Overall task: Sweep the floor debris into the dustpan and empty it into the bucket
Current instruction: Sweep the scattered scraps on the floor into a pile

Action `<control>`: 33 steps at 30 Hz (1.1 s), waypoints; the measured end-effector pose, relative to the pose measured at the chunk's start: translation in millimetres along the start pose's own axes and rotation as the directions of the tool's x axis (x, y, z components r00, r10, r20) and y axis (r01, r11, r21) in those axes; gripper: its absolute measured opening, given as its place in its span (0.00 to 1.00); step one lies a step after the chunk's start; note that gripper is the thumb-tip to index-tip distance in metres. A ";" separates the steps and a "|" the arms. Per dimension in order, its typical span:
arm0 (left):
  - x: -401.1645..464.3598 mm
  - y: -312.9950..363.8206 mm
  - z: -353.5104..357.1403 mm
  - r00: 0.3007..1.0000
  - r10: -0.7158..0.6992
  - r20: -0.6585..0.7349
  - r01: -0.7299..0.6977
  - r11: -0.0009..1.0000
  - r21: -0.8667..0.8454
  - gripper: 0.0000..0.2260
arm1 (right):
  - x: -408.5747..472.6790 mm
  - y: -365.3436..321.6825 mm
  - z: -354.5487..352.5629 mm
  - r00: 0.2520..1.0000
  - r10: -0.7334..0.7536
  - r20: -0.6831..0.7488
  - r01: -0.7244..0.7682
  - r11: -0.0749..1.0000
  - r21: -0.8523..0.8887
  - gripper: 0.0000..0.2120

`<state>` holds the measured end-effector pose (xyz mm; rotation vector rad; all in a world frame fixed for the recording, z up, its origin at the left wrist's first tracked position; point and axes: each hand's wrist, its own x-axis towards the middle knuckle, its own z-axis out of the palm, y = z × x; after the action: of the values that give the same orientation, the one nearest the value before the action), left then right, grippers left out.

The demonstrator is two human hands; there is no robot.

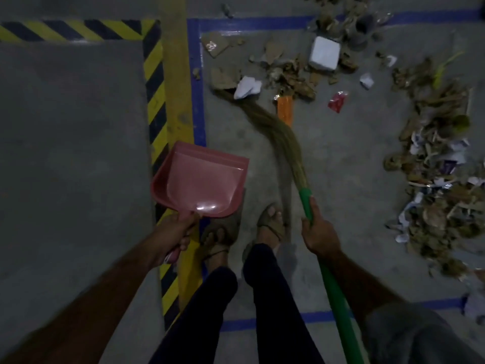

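Left hand (172, 233) grips the empty pink plastic dustpan (200, 179) at its handle, lower centre. Right hand (319, 233) clasps the green-handled grass broom (278, 132). Scattered cardboard and paper debris (286, 72) lies upper right. Bucket unseen. Recommend: lower pan flat, sweep short strokes toward it.

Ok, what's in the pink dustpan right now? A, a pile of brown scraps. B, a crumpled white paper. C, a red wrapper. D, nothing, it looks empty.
D: the pink dustpan, gripped by its handle in the left hand, shows only bare shiny plastic inside, while the debris lies on the floor ahead by the broom bristles.
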<state>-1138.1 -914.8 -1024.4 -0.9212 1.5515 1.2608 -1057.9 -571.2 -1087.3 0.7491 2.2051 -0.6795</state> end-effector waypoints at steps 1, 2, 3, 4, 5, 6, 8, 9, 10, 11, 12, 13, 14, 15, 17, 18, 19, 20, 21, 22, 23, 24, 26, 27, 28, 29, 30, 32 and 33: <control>5.1 10.0 14.8 1.000 0.005 0.004 -0.005 1.000 0.007 0.15 | 8.4 12.9 -12.2 0.999 0.043 -0.022 -0.043 0.999 0.008 0.33; 9.5 19.8 28.8 1.000 0.014 0.012 -0.014 1.000 0.011 0.15 | 18.3 26.0 -24.6 0.996 0.083 -0.042 -0.083 0.996 0.019 0.33; 14.1 28.4 41.2 0.999 0.024 0.024 -0.024 1.000 0.004 0.15 | 28.4 37.6 -38.5 0.990 0.126 -0.059 -0.123 0.991 0.045 0.33; 17.8 37.1 52.5 0.998 0.036 0.042 -0.036 0.999 -0.001 0.15 | 39.6 49.2 -52.4 0.982 0.169 -0.086 -0.162 0.983 0.085 0.33; 20.7 45.5 63.2 0.997 0.044 0.063 -0.044 0.999 -0.003 0.15 | 52.1 60.9 -67.7 0.969 0.215 -0.122 -0.200 0.972 0.123 0.33; 22.8 53.4 73.2 0.995 0.051 0.082 -0.051 0.999 0.005 0.15 | 63.9 71.9 -83.3 0.954 0.253 -0.159 -0.228 0.961 0.158 0.32; 24.3 67.7 90.9 0.993 0.060 0.102 -0.064 0.997 0.042 0.16 | 81.7 92.9 -113.3 0.924 0.329 -0.194 -0.281 0.930 0.239 0.32; 23.3 74.7 99.0 0.992 0.066 0.105 -0.073 0.996 0.061 0.16 | 84.5 99.2 -126.6 0.912 0.356 -0.206 -0.294 0.914 0.280 0.32; 21.6 81.2 106.2 0.991 0.074 0.108 -0.082 0.994 0.075 0.16 | 82.0 104.2 -137.5 0.904 0.358 -0.233 -0.277 0.906 0.321 0.31; 18.6 87.0 113.2 0.991 0.080 0.111 -0.090 0.992 0.087 0.16 | 73.4 105.0 -146.3 0.890 0.363 -0.277 -0.258 0.900 0.351 0.31; 15.1 92.1 119.2 0.990 0.083 0.111 -0.094 0.991 0.097 0.16 | 61.0 104.9 -152.4 0.874 0.353 -0.333 -0.231 0.906 0.354 0.30; 11.1 96.5 124.3 0.991 0.084 0.106 -0.095 0.991 0.098 0.16 | 44.7 101.7 -156.4 0.859 0.331 -0.391 -0.206 0.922 0.328 0.30; 6.6 101.1 128.6 0.991 0.084 0.101 -0.094 0.991 0.099 0.16 | 26.7 98.7 -157.9 0.854 0.287 -0.433 -0.165 0.940 0.298 0.30; 2.1 104.3 131.7 0.992 0.080 0.099 -0.090 0.991 0.102 0.16 | 8.3 94.3 -156.7 0.857 0.241 -0.456 -0.124 0.955 0.270 0.30; -6.9 109.2 135.4 0.992 0.074 0.105 -0.085 0.991 0.103 0.16 | -20.9 90.8 -146.6 0.869 0.171 -0.464 -0.057 0.967 0.249 0.30; -11.8 111.4 135.6 0.992 0.072 0.108 -0.083 0.991 0.100 0.16 | -32.1 90.0 -138.5 0.881 0.153 -0.448 -0.032 0.964 0.265 0.30; -16.3 113.6 134.5 0.992 0.073 0.105 -0.083 0.992 0.096 0.16 | -41.0 90.1 -129.7 0.894 0.141 -0.424 -0.023 0.962 0.271 0.31; -20.8 116.1 132.2 0.992 0.076 0.100 -0.085 0.992 0.092 0.17 | -49.8 88.4 -120.6 0.909 0.110 -0.401 0.004 0.962 0.274 0.32; -25.1 118.9 129.2 0.992 0.076 0.097 -0.085 0.992 0.091 0.17 | -57.3 84.1 -111.7 0.921 0.084 -0.381 0.024 0.963 0.269 0.32; -29.3 122.5 125.6 0.993 0.076 0.095 -0.085 0.992 0.095 0.17 | -63.2 77.3 -104.2 0.930 0.059 -0.363 0.039 0.966 0.257 0.33; -32.8 126.8 121.0 0.993 0.076 0.091 -0.085 0.991 0.100 0.17 | -67.7 68.3 -98.1 0.936 0.045 -0.349 0.042 0.970 0.240 0.33; -35.4 131.7 115.1 0.994 0.080 0.078 -0.088 0.991 0.101 0.17 | -71.0 56.7 -94.7 0.940 0.032 -0.339 0.052 0.970 0.236 0.33; -39.1 142.3 99.7 0.995 0.090 0.047 -0.094 0.991 0.092 0.16 | -72.2 33.8 -89.5 0.940 -0.042 -0.339 0.121 0.969 0.216 0.33; -40.0 147.1 90.3 0.995 0.094 0.035 -0.096 0.992 0.082 0.15 | -69.5 22.3 -88.2 0.938 -0.088 -0.336 0.163 0.966 0.200 0.33; -41.0 152.2 80.3 0.995 0.097 0.027 -0.099 0.993 0.069 0.15 | -65.2 10.2 -87.9 0.936 -0.138 -0.324 0.207 0.960 0.188 0.34; -40.9 156.7 69.0 0.995 0.100 0.019 -0.101 0.993 0.054 0.15 | -58.8 -2.5 -88.4 0.933 -0.186 -0.309 0.248 0.953 0.173 0.34; -41.3 161.4 57.7 0.995 0.102 0.009 -0.102 0.994 0.040 0.16 | -51.4 -16.2 -89.5 0.929 -0.230 -0.290 0.283 0.946 0.156 0.34; -39.5 169.4 34.1 0.994 0.109 -0.008 -0.109 0.994 0.028 0.17 | -35.1 -46.1 -93.0 0.921 -0.296 -0.251 0.330 0.938 0.104 0.32; -37.7 171.9 21.7 0.994 0.110 -0.012 -0.109 0.994 0.027 0.16 | -25.4 -61.9 -94.3 0.919 -0.322 -0.229 0.346 0.935 0.076 0.31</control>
<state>-1282.4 -858.9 -937.9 -0.8394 1.6445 1.3100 -1126.8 -560.8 -995.0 0.5217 2.5413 -0.9401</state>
